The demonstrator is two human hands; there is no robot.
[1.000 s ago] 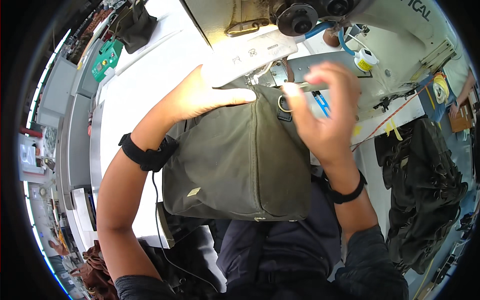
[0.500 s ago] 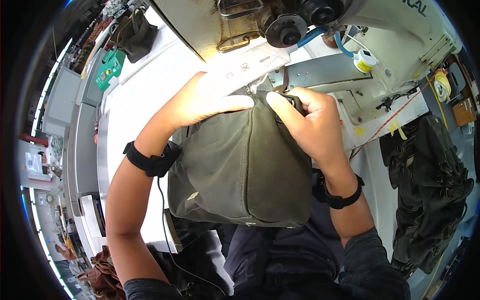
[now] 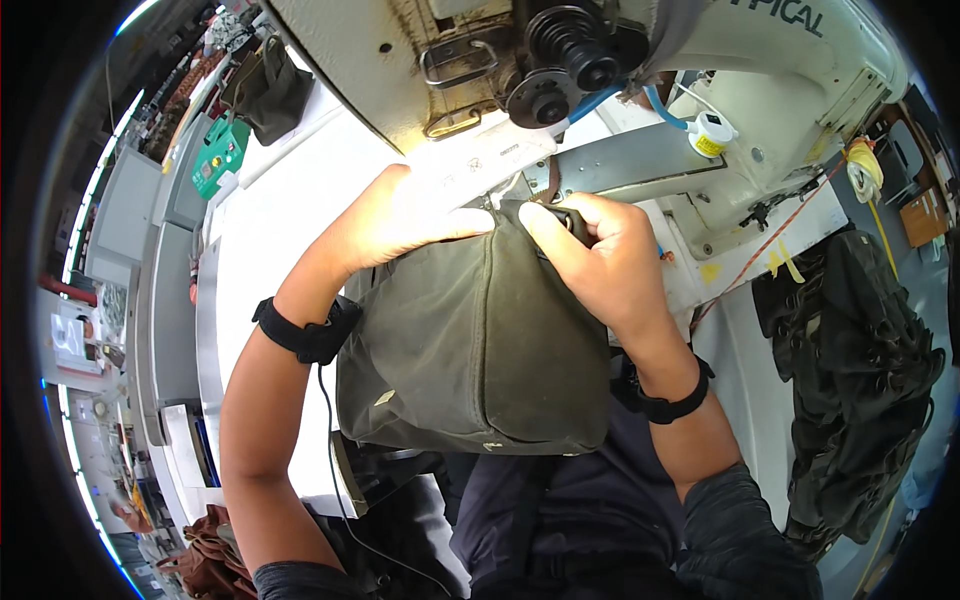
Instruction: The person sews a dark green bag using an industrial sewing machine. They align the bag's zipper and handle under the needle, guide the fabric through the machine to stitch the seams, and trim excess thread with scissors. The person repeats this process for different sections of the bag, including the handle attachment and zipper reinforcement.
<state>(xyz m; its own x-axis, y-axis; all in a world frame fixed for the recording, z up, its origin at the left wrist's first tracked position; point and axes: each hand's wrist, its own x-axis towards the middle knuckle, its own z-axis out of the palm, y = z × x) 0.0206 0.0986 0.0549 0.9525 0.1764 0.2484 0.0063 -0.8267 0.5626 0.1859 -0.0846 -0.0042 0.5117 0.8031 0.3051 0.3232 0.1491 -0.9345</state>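
And here's the olive bag [image 3: 430, 340], right on the near side of the sewing machine [image 3: 820, 110], its narrow upper end tucked up close to the machine's stitching area and its long seam running back toward the wearer's lap.

Left hand [image 3: 395, 220] now, in close at the machine's left: elbow swung wide, forearm angling up and inward, the thumb laid out straight along the bag's upper edge, pointing at the seam. The other fingers disappear beneath the machine's white cover [image 3: 490, 160] in strong glare, so I can't tell whether they're gripping.

Right hand [image 3: 605, 265], just on the near side of the machine's bed: forearm climbing up and leftward, wrist nearly straight, thumb lying across the top of the fabric, fingers curled over the far side, apparently pinching the bag's edge between them.

A black strap [image 3: 325, 332] wraps the left wrist, with a matching black band [image 3: 680, 400] on the right. Off to the near right of the machine, a heap of dark bags [image 3: 850, 380]; well to its left, a green box [image 3: 220, 155].
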